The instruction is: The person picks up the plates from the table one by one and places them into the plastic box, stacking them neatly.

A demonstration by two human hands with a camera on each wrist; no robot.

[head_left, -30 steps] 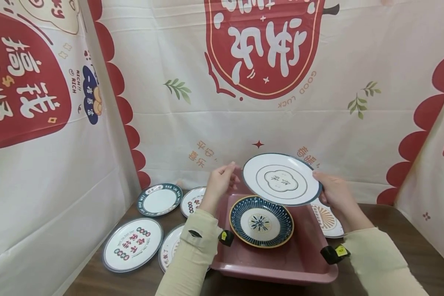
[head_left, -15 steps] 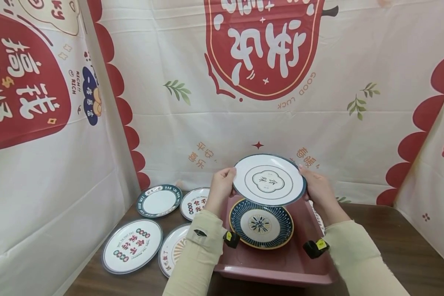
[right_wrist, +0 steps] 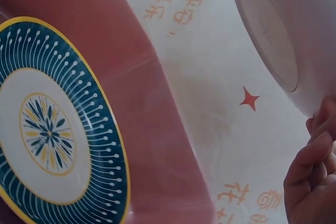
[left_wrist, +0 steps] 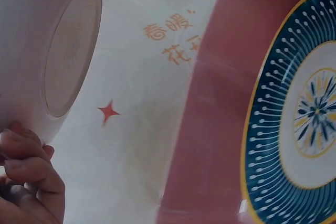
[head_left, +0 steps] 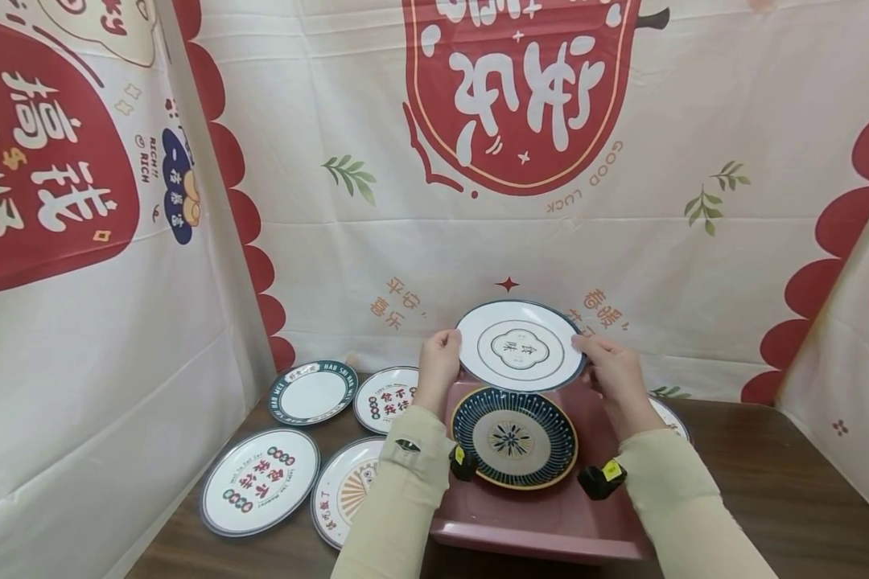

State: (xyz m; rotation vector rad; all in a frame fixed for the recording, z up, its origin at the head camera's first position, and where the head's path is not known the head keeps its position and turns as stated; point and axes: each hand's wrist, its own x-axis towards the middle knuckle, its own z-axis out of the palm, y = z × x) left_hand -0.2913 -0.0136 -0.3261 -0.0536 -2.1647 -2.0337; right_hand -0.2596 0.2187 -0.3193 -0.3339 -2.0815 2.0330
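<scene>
White plate (head_left: 521,347): left grip (head_left: 438,366), earlier just beside, now pinches rim; right grip (head_left: 614,370) pinches opposite edge.

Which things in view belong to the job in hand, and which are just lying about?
Likely in use:
white plate, in left hand and right hand
pink tub
blue patterned plate in tub

Likely just lying about:
four plates, left
partly hidden plate, right

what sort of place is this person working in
Probably a makeshift tabletop booth rather than an ordinary kitchen: printed cloth hangs behind and on both sides of a wood-grain table, with a pink tub and several plates on it.
</scene>
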